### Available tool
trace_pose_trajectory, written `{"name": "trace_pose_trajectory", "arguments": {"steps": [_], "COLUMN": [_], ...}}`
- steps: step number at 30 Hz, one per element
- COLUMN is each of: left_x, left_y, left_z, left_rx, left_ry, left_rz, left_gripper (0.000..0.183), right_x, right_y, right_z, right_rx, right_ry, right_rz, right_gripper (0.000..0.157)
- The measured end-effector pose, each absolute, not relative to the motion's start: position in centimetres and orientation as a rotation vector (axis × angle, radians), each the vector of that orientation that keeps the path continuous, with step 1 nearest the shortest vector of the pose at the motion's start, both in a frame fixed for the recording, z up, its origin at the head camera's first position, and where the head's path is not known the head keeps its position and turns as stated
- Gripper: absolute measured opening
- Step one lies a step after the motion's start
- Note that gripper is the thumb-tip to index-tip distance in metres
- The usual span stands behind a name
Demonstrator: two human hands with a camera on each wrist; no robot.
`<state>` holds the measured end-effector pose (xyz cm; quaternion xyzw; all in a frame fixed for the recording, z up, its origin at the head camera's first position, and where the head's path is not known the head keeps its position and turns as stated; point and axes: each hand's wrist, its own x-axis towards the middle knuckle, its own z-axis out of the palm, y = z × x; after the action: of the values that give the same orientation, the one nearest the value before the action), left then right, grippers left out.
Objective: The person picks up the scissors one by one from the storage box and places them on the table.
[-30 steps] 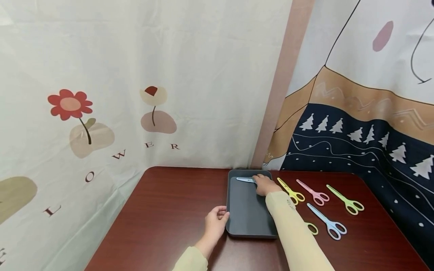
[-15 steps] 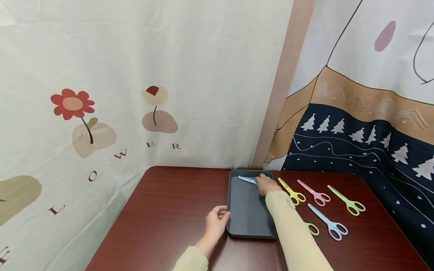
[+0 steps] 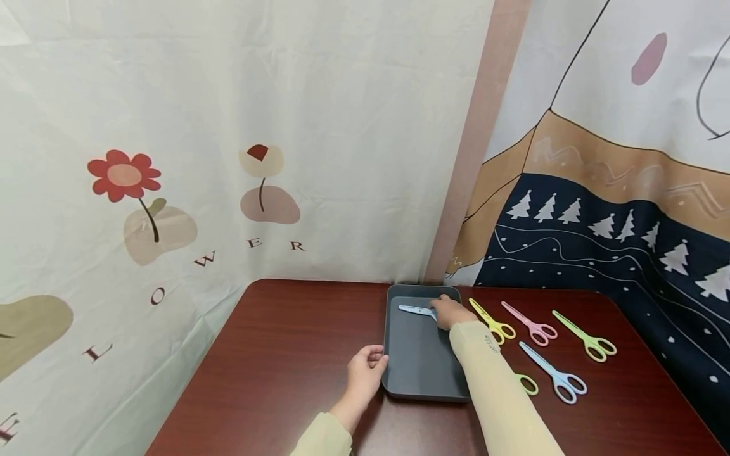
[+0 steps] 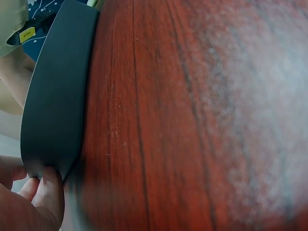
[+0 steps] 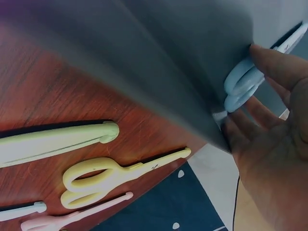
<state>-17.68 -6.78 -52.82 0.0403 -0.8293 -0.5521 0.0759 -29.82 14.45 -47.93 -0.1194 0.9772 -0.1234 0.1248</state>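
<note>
A grey tray [image 3: 424, 373] lies on the table with light blue scissors [image 3: 416, 310] inside near its far end. Their blades point left, and my right hand [image 3: 450, 312] holds the handles. In the right wrist view, my thumb and fingers surround the blue scissors' loops [image 5: 243, 84] beside the tray wall [image 5: 159, 72]. At the tray's left side my left hand [image 3: 365, 373] grips the edge. The left wrist view shows the fingertips of that hand [image 4: 36, 199] against the end of the tray's outer wall [image 4: 57, 96].
Right of the tray lie yellow scissors [image 3: 493, 322], pink scissors [image 3: 530, 324], green scissors [image 3: 584, 337] and another light blue pair [image 3: 553, 372]. A further green pair [image 3: 527, 384] is partly hidden by the right sleeve [image 3: 496, 386]. Printed curtains [image 3: 342, 126] hang behind the table [image 3: 285, 354].
The blue scissors in the tray have turned slightly, and their tips are a little nearer to me. My right hand has shifted slightly with them. My left hand stays at the tray's edge.
</note>
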Motion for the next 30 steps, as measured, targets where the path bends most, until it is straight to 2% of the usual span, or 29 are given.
{"name": "trace_pose_trajectory", "arguments": {"steps": [14, 22, 30], "left_x": [-17.87, -17.86, -17.73], "left_y": [-6.86, -6.83, -6.75], "left_z": [-52.95, -53.04, -53.06], "left_rx": [0.121, 0.118, 0.105], "left_ry": [-2.479, -2.49, -2.476], "left_rz": [-1.669, -1.65, -1.646], "left_gripper": [0.018, 0.018, 0.018], "right_x": [-30.34, -29.78, -29.91], "right_y": [14.5, 14.53, 14.97], "right_z": [-48.27, -47.51, -48.05], "right_rx": [-0.332, -0.288, -0.342], "right_ry": [2.842, 2.807, 2.854], "right_rz": [-0.393, -0.389, -0.351], "right_gripper": [0.039, 0.049, 0.048]}}
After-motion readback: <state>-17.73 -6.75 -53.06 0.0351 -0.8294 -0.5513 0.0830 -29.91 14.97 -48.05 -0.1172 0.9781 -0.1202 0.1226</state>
